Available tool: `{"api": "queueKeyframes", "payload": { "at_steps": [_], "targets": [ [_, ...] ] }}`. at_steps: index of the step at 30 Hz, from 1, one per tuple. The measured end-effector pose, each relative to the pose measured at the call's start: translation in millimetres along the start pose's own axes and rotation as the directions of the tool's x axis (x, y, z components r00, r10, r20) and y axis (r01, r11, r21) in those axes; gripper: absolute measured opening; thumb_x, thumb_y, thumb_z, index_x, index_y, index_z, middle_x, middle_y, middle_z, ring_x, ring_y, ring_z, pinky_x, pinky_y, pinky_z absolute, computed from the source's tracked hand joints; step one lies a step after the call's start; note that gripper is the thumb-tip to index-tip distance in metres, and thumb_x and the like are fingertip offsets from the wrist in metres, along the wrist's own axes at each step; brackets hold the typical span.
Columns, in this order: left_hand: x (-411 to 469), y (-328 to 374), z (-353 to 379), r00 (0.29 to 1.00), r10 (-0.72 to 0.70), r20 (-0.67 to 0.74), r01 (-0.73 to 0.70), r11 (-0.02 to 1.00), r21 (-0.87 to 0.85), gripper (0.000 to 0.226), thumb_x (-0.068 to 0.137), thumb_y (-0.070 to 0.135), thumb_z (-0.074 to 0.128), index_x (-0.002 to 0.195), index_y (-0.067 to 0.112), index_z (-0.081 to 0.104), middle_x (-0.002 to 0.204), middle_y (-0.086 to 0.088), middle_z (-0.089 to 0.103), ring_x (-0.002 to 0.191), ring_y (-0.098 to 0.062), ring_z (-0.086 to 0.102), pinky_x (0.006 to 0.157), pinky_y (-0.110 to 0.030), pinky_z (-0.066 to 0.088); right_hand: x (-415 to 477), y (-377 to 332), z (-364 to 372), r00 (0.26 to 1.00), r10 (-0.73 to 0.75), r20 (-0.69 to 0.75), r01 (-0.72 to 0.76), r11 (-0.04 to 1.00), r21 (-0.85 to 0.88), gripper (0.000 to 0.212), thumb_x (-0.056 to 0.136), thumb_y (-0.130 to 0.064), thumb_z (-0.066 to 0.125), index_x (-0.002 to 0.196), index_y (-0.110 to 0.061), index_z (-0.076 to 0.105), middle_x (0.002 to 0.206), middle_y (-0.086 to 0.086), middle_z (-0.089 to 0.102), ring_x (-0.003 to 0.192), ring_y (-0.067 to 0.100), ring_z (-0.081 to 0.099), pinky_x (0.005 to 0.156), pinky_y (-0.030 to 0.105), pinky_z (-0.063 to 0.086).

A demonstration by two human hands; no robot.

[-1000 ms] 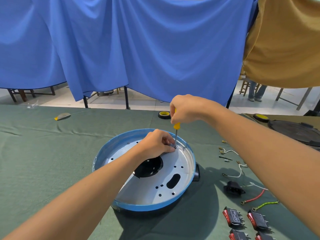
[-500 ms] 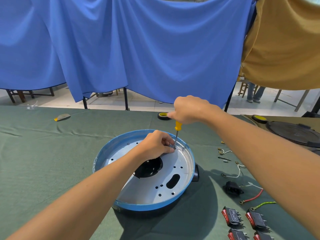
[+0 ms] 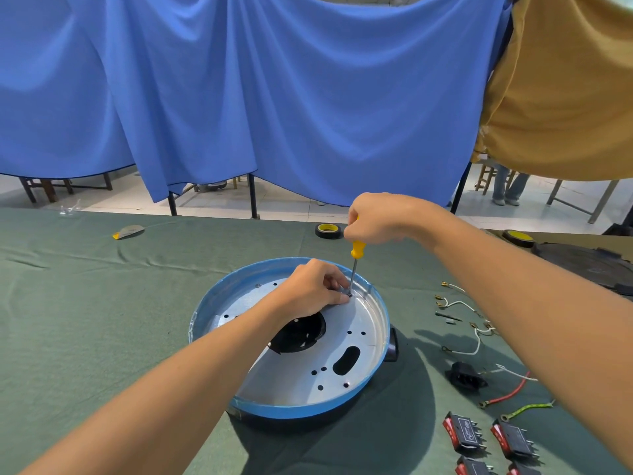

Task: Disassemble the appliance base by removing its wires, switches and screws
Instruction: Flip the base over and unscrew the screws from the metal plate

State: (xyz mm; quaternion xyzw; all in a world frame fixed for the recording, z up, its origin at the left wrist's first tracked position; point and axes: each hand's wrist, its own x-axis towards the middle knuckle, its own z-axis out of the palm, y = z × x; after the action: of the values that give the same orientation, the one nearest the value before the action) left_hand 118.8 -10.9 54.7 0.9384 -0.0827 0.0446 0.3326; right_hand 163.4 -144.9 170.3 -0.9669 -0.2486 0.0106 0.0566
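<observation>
Red-and-black switches (image 3: 464,433) lie nearest, to the right of the appliance base (image 3: 291,411) and apart from it, on the green table cloth (image 3: 85,337). A little farther, also right of the base, a green-yellow wire (image 3: 527,407), a red wire (image 3: 508,393), a black socket (image 3: 465,375) and several white wires (image 3: 478,342) lie loose, none touching the base.

The base sits round and blue-rimmed, its silver plate (image 3: 363,317) facing up. The left hand (image 3: 310,289) reaches across the plate to just inside the base's far rim. Its fingers are curled, with thumb and forefinger drawn together around the lower end of the screwdriver (image 3: 357,249) shaft, where the tip meets the plate. What lies under the tip is too small to tell.

Above that far rim the right hand (image 3: 380,217) is closed in a fist round the top of the yellow handle, holding the tool nearly upright. Beyond the base lies a tape roll (image 3: 327,230), and farther still hangs a blue cloth (image 3: 291,97).
</observation>
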Motion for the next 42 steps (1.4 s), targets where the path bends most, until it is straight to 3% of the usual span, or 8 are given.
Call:
{"api": "queueKeyframes", "payload": {
  "at_steps": [4,8,12,16,21,25,37,42],
  "targets": [
    [-0.2,0.2,0.1,1.0,0.001,-0.002,-0.001,1.0,0.005,0.021,0.086,0.024,0.071,0.106,0.019,0.07,0.088,0.006,0.061,0.076,-0.006,0.054,0.061,-0.013,0.037,-1.1,2.1,3.6,0.997,0.032,-0.075,-0.033,0.999,-0.009,0.038,0.091,-0.036,0.055,0.064,-0.011,0.046,0.064,0.007,0.044,0.062,0.023,0.039,0.054,0.029,0.029],
    [0.4,0.4,0.4,1.0,-0.003,0.0,0.003,1.0,0.006,0.02,0.086,0.023,0.071,0.106,0.019,0.069,0.088,0.006,0.061,0.077,-0.006,0.055,0.061,-0.012,0.037,-2.4,1.8,-0.5,0.999,-0.001,0.037,-0.001,0.999,0.042,0.03,0.086,-0.027,0.057,0.099,-0.001,0.067,0.079,0.015,0.059,0.065,0.022,0.045,0.054,0.028,0.04],
    [0.4,-0.5,0.4,1.0,-0.001,0.001,0.001,1.0,0.006,0.02,0.086,0.024,0.071,0.106,0.02,0.07,0.088,0.007,0.061,0.078,-0.006,0.055,0.061,-0.012,0.038,-2.9,4.1,3.8,0.994,0.043,-0.096,-0.042,0.999,0.008,0.045,0.093,-0.046,0.053,0.065,-0.011,0.05,0.065,0.003,0.046,0.062,0.023,0.045,0.053,0.03,0.032],
    [1.1,-0.6,0.7,1.0,-0.006,-0.001,0.006,1.0,-0.005,0.018,0.086,0.023,0.072,0.104,0.02,0.07,0.083,0.009,0.06,0.075,-0.005,0.054,0.06,-0.013,0.037,-2.1,1.6,3.0,0.999,-0.017,-0.034,0.019,0.999,0.047,0.03,0.085,-0.023,0.056,0.103,-0.002,0.068,0.096,0.019,0.068,0.083,0.036,0.062,0.066,0.042,0.052],
    [0.8,-1.7,1.3,1.0,-0.01,-0.004,0.01,1.0,-0.013,0.018,0.086,0.024,0.072,0.103,0.021,0.07,0.085,0.007,0.062,0.076,-0.005,0.055,0.061,-0.012,0.037,-4.7,1.8,3.0,0.996,0.022,-0.086,-0.022,1.0,-0.009,0.043,0.091,-0.046,0.053,0.066,-0.012,0.05,0.067,0.007,0.051,0.068,0.026,0.048,0.054,0.034,0.036],
    [1.2,-1.7,1.2,1.0,-0.01,-0.001,0.01,1.0,-0.015,0.016,0.086,0.023,0.072,0.102,0.021,0.07,0.085,0.007,0.062,0.074,-0.005,0.055,0.06,-0.012,0.037,-4.1,-1.8,1.2,0.999,-0.027,-0.026,0.028,0.999,0.041,0.032,0.083,-0.024,0.057,0.103,-0.001,0.066,0.104,0.02,0.067,0.083,0.033,0.061,0.068,0.043,0.053],
    [0.6,-2.4,1.4,1.0,-0.014,-0.008,0.014,1.0,-0.015,0.018,0.085,0.024,0.072,0.102,0.021,0.07,0.086,0.006,0.063,0.075,-0.006,0.055,0.062,-0.013,0.037,-4.3,-0.6,4.3,0.997,0.017,-0.077,-0.023,0.997,-0.078,0.05,0.085,-0.061,0.056,0.068,-0.015,0.048,0.066,0.0,0.048,0.061,0.02,0.047,0.053,0.029,0.033],
    [0.8,-1.2,0.3,1.0,-0.007,-0.001,0.007,1.0,-0.009,0.012,0.085,0.023,0.072,0.097,0.023,0.068,0.086,0.006,0.063,0.075,-0.006,0.055,0.062,-0.012,0.037,-3.3,-0.5,5.4,0.997,-0.049,-0.052,0.05,0.999,0.012,0.029,0.084,-0.029,0.056,0.1,-0.007,0.067,0.097,0.015,0.067,0.092,0.032,0.064,0.071,0.041,0.053]
  ]
}}
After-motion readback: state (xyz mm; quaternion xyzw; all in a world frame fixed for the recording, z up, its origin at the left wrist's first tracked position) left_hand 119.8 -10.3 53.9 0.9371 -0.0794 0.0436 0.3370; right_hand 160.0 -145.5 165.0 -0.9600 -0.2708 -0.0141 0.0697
